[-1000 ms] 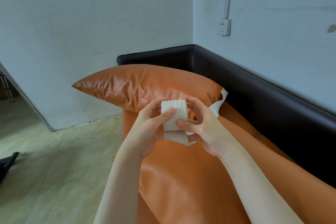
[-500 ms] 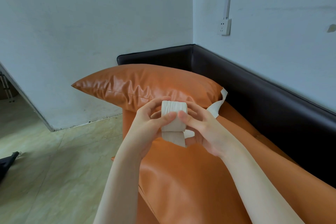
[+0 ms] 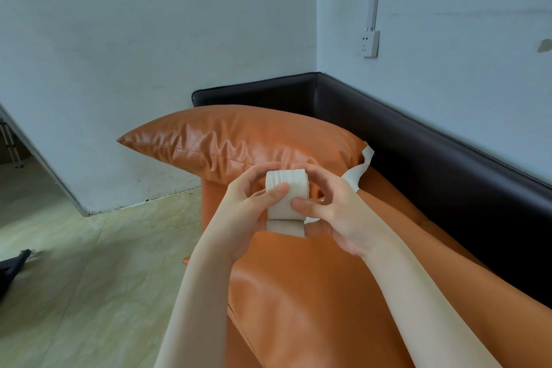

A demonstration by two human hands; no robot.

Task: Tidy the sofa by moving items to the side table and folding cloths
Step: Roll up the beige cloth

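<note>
From the head view, a rolled white cloth strip [image 3: 286,192] is held above the orange sofa seat [image 3: 313,293], in front of the orange cushion [image 3: 239,140]. It is gripped by the left hand [image 3: 248,215], thumb across its front, and pinched by the right hand [image 3: 337,212]. The roll's axis lies left to right; a loose tail [image 3: 360,170] is trailed rightward toward the black backrest [image 3: 448,164].

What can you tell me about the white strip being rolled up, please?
The white strip looks like soft ribbed fabric, wound into a thick roll. The left hand and right hand pinch it with thumbs in front, above the orange sofa seat. A loose tail trails right toward the orange cushion.
</note>
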